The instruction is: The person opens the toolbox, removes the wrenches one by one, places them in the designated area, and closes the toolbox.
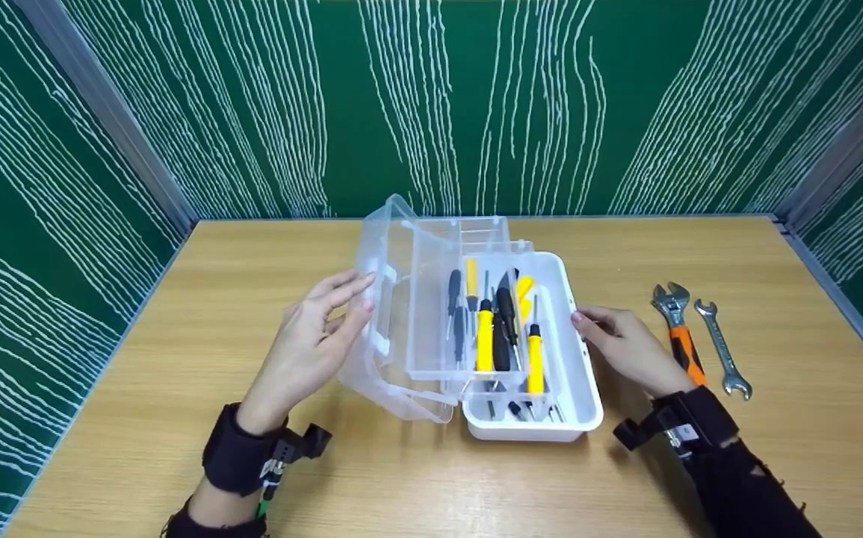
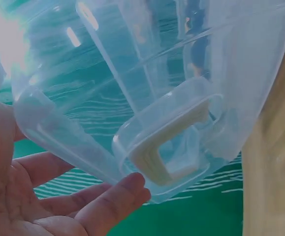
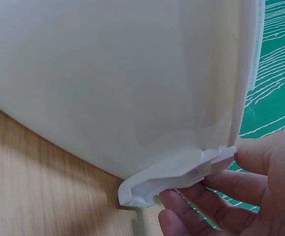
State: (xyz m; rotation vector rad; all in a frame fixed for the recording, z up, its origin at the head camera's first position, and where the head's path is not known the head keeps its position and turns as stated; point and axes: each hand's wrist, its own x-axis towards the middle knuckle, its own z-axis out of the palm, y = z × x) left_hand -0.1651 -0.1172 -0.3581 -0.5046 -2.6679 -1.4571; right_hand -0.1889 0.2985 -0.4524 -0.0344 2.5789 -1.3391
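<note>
A white plastic toolbox stands on the table with its clear lid raised and tipped to the left. My left hand holds the lid's outer edge between thumb and fingers, near a moulded clear handle. At the box's right side, my right hand grips the rim, thumb on top and fingers around a white latch. Clear trays attached to the lid hang partly over the box. Through them show several screwdrivers with yellow or black handles. Small bits lie at the box's near end.
To the right lie an adjustable wrench with an orange and black handle and a double open-end wrench. Green panels with white wavy lines border the wooden table at the back and both sides.
</note>
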